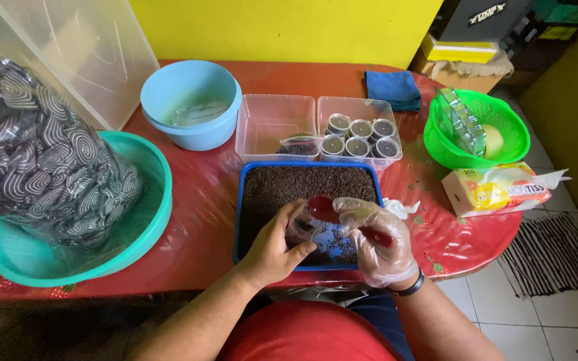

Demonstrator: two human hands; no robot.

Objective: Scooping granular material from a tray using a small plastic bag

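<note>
Right now my left hand (272, 251) is bare and its grip is clenched around a small clear cup (306, 230), held just over the near end of the blue tray (239, 220). My right hand (379, 244), in a thin plastic glove, grips a red spoon (332, 212) whose bowl sits at the cup's mouth. The tray is spread with dark crumbs (302, 187) and serves as my landmark for everything else on the red tabletop (202, 200).

Just behind the tray stand two clear boxes. The one behind its right half (356, 107) holds six small cups already filled with the dark stuff (359, 137), set in two rows. The one behind its left half (269, 117) is nearly bare, with one filled pouch or cup (299, 146) at its near right corner; I cannot tell which it is. So I judge a handful of cups done, with plenty of crumbs left in the tray and room left in the boxes.

To the tray's left sits a teal basket (148, 220) with a bag of patterned pieces (41, 160). A light blue bowl (192, 100) is behind and left. To the right are a green basket (503, 144) and a tissue pack (496, 187).
</note>
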